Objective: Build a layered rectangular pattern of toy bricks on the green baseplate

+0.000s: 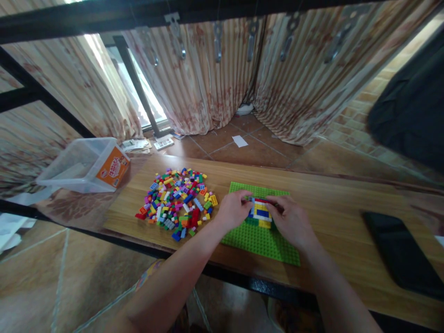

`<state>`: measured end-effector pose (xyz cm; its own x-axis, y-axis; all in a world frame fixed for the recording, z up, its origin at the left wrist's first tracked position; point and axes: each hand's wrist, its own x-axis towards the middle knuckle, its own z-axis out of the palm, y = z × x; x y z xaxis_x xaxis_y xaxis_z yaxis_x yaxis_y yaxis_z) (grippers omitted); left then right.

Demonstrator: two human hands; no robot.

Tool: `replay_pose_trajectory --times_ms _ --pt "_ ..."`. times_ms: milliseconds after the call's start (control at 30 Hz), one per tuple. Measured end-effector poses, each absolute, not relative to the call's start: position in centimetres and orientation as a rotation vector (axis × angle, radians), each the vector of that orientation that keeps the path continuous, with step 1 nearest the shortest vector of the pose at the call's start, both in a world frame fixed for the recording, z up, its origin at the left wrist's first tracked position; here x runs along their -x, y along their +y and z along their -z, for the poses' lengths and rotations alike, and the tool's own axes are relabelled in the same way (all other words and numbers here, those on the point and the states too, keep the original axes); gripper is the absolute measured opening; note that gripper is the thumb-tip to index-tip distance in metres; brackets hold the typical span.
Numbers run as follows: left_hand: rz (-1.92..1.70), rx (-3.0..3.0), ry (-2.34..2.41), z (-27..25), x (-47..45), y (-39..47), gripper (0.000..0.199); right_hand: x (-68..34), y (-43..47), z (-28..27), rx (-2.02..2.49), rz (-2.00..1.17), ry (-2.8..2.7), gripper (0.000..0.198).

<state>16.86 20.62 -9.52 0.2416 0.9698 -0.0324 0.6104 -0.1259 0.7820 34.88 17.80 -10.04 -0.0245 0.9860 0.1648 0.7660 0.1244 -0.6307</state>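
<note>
A small structure of toy building bricks (262,213), in yellow, white, blue, red and green, sits on the green studded baseplate (277,249). My left hand (233,210) grips its left side, with thumb and fingers bent around the far left corner. Against the right side presses my right hand (290,221), fingers curled over the far right corner and thumb along the near edge. The fingers partly hide both ends of the structure. Whether a loose brick is also pinched in either hand cannot be made out.
Left of the baseplate lies a pile of loose coloured bricks (180,201) on the wooden tabletop (333,217). A clear plastic bin (81,166) with an orange label stands at the far left. A black phone-like slab (402,249) rests on the right. Curtains (222,78) hang behind.
</note>
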Motion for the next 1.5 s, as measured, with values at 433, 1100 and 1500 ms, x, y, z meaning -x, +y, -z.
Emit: replay_pose_trajectory --times_ms 433,1100,1500 --pt "-0.576 -1.719 1.466 10.1 -17.4 21.9 0.03 -34.4 18.0 10.5 1.712 -0.546 -1.813 0.038" --pt "-0.449 -2.026 1.353 6.5 -13.1 21.3 0.034 -35.7 18.4 11.4 1.738 -0.492 -1.898 0.042" --pt "-0.005 -2.114 1.77 4.2 -4.3 20.5 0.038 -35.5 18.4 11.0 1.751 -0.497 -1.898 0.041"
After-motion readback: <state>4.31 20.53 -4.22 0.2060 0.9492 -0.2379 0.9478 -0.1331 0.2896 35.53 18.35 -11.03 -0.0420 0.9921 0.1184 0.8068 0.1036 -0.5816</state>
